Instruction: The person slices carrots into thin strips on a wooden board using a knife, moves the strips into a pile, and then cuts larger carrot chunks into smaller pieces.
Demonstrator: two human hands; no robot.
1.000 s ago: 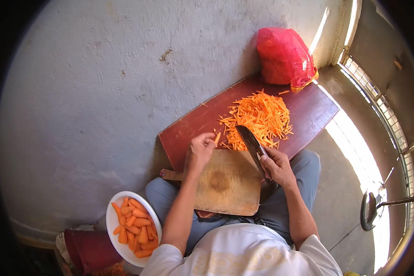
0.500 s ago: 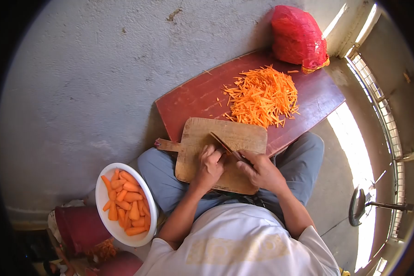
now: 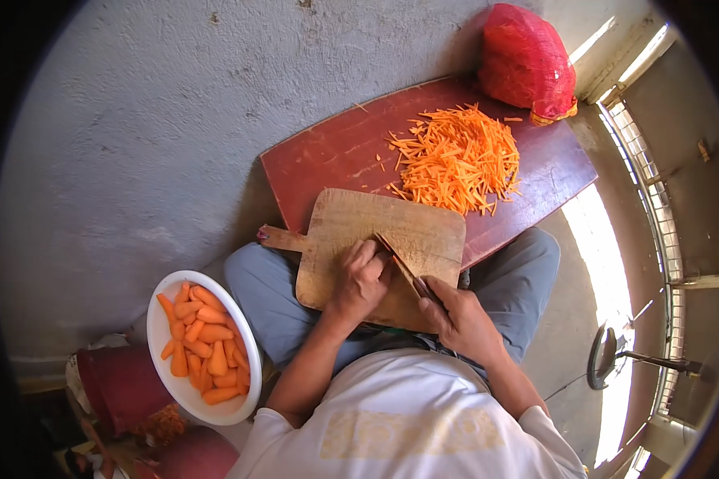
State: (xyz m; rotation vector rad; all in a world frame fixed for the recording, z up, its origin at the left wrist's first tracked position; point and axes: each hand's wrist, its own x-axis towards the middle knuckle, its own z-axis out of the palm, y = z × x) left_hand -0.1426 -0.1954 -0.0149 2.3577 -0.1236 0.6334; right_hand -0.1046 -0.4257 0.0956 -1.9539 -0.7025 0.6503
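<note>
A wooden cutting board (image 3: pixel 423 219) with a handle lies across the lap against the red table. My right hand (image 3: pixel 463 323) is closed round the handle of a knife (image 3: pixel 399 259), whose blade points up and left over the board. Close to the blade, my left hand (image 3: pixel 361 281) presses on the board with curled fingers. A small bit of orange shows beside its fingertips, but most of what it holds is hidden. Beyond the board a heap of orange carrot strips (image 3: pixel 463 160) covers part of the red table (image 3: pixel 327 144).
A white basin (image 3: pixel 158 343) of peeled carrots (image 3: pixel 208 335) stands at the left, near a dark red bucket (image 3: pixel 120 387). A red mesh bag (image 3: pixel 527 60) sits at the table's far right. A wall (image 3: pixel 152 128) rises behind; a black round-based stand (image 3: pixel 603 355) is at the right.
The knife and my right hand have shifted slightly, and the blade is angled more steeply beside my left fingers. The whole view has shifted a little.
</note>
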